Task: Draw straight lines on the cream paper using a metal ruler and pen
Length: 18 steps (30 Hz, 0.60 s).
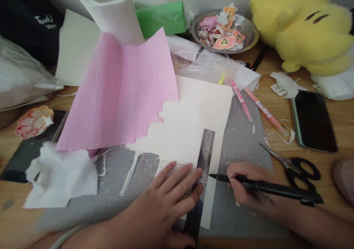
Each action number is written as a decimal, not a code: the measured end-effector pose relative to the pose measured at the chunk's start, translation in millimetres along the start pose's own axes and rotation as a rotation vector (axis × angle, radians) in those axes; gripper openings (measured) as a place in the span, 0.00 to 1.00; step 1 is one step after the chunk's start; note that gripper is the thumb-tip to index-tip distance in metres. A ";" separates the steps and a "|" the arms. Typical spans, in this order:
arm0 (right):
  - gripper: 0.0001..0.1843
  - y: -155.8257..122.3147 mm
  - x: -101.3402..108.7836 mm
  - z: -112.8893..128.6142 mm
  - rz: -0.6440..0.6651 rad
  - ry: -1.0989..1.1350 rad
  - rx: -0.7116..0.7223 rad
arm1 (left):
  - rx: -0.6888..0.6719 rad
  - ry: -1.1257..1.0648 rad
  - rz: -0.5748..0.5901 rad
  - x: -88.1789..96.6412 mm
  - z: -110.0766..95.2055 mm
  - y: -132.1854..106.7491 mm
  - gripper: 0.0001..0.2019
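A sheet of white paper [190, 116] lies on a grey cutting mat [238, 219], its lower left cut into narrow strips. My left hand [168, 197] rests flat on the sheet with fingers spread, fingertips touching the edge of a metal ruler [206, 149]. Thin lines of a drawn rectangle show by those fingertips; the rest is hidden under the hand. In my right hand [249, 190] is a black pen [276, 188], gripped between the fingers. Its tip meets the paper just right of the ruler.
Black-handled scissors [301, 168] and a phone [315, 120] lie at right, near pink [242, 100] and orange highlighters [265, 111]. Pink paper [124, 90] overlaps the white sheet. Behind stand a paper roll [110, 13], a metal bowl [250, 44] of cutouts and yellow plush toys [312, 39].
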State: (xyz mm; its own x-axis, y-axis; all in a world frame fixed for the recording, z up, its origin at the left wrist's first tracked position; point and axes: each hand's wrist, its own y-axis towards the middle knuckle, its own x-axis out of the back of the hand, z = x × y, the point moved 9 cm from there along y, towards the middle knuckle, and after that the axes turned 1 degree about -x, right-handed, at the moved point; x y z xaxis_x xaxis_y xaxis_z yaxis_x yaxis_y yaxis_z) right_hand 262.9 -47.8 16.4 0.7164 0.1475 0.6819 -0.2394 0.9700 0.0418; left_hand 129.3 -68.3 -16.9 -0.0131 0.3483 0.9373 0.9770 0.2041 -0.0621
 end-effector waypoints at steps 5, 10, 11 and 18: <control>0.08 -1.8 2.5 -2.7 -0.054 0.012 -0.016 | 0.001 0.005 -0.016 1.3 -0.3 -0.6 0.35; 0.07 -4.9 1.5 -7.2 -0.085 0.019 -0.019 | 0.006 -0.012 0.003 0.9 -0.7 -0.7 0.34; 0.07 -5.8 1.0 -8.8 -0.080 0.018 -0.028 | 0.006 -0.013 0.004 0.7 -0.6 -0.7 0.34; 0.06 -16.8 13.8 -25.2 -0.220 0.194 -0.123 | -0.016 0.039 -0.007 0.1 -2.5 2.0 0.35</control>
State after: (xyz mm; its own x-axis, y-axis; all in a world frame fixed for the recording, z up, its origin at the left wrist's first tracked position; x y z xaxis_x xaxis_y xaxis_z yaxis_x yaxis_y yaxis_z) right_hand 293.3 -57.2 6.7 0.8566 -0.0462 0.5140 0.0078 0.9970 0.0766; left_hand 131.8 -70.2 -16.1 -0.0119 0.3113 0.9502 0.9802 0.1913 -0.0504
